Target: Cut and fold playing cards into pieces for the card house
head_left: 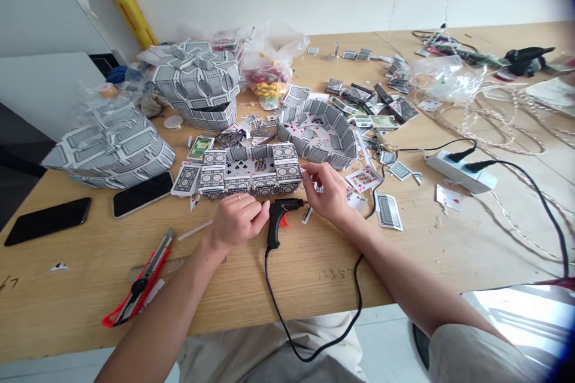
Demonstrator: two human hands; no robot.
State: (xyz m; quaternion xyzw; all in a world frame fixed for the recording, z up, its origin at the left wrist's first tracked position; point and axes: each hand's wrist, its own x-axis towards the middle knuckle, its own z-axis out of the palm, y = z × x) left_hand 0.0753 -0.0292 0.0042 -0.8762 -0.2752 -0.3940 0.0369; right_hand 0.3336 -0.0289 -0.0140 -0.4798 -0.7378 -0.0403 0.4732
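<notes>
A small rectangular box made of folded playing cards (250,183) stands in front of me, with card faces showing on its floor and inner back wall. My left hand (240,218) is closed at the box's front edge, knuckles up; anything inside its fingers is hidden. At the box's right end is my right hand (330,191), its fingers curled in a pinch; I cannot make out what they hold. A black glue gun with a red trigger (275,226) lies between my hands, its nozzle pointing right, close to my right hand.
Card-built baskets (121,146) and a heart-shaped card tray (321,134) stand behind. Loose cards (389,210) are scattered right. A red utility knife (142,281) and two phones (142,194) lie left. The power strip (462,172) has cords; the gun's cable (309,359) hangs over the front edge.
</notes>
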